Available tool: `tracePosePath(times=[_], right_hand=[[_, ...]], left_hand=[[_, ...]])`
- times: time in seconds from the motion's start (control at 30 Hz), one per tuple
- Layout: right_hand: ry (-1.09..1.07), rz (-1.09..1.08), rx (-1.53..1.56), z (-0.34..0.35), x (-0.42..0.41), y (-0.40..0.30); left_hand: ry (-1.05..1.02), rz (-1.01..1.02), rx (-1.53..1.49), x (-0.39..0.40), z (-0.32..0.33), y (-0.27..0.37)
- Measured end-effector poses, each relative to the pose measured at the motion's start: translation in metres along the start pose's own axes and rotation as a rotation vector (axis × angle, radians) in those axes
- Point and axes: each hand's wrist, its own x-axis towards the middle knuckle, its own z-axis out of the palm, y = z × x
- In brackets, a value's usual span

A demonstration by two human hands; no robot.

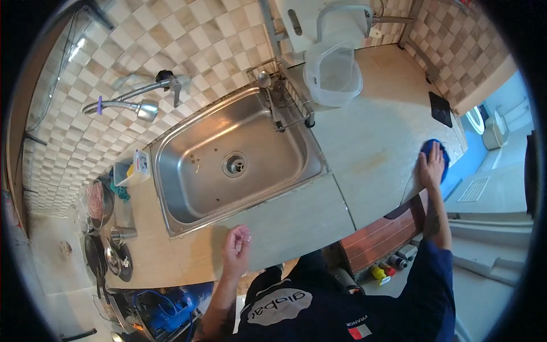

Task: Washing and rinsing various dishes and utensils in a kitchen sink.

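At the right end of the tiled countertop [316, 166], my right hand [432, 166] presses down on a blue cloth [444, 160], its fingers spread over it. A wet sheen and a brownish smear [369, 163] show on the tiles to its left. My left hand [236, 246] hovers by the counter's front edge, fingers loosely curled with nothing in them. Beyond it lies a stainless steel sink [273, 158] with a drain [234, 164] and a few food bits. A dark flat rectangular object [440, 109] rests behind the cloth.
Clear plastic containers [333, 81] stand at the back, beside a wire rack [295, 100] holding utensils. A flexible faucet [147, 110] overhangs the sink's left side. Pans [95, 256], a metal cup [123, 235] and a plastic tub [133, 171] occupy the left counter.
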Motion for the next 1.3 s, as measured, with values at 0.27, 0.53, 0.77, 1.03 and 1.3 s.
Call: tracePosePath(times=[0.27,0.53,0.77,1.03,1.3], right_hand=[[0.002,-0.362,0.276,-0.033,-0.229,-0.306],[-0.506,-0.303,1.398,-0.09,-0.306,-0.611],[-0.674,-0.225,1.724,-0.142,-0.359,-0.516],[-0.195,0.522,1.456,-0.219,-0.482,-0.242],[-0.486,0.808,1.361,-0.191,-0.552,-0.245]], left_hand=[[-0.102,-0.026,-0.258,-0.027,-0.079,-0.032],[0.282,0.295,-0.01,0.006,-0.16,-0.012],[-0.125,0.206,-0.015,0.027,-0.182,-0.031],[-0.956,1.144,0.619,0.035,-0.085,-0.027],[-0.396,0.984,0.928,0.093,0.055,-0.015]])
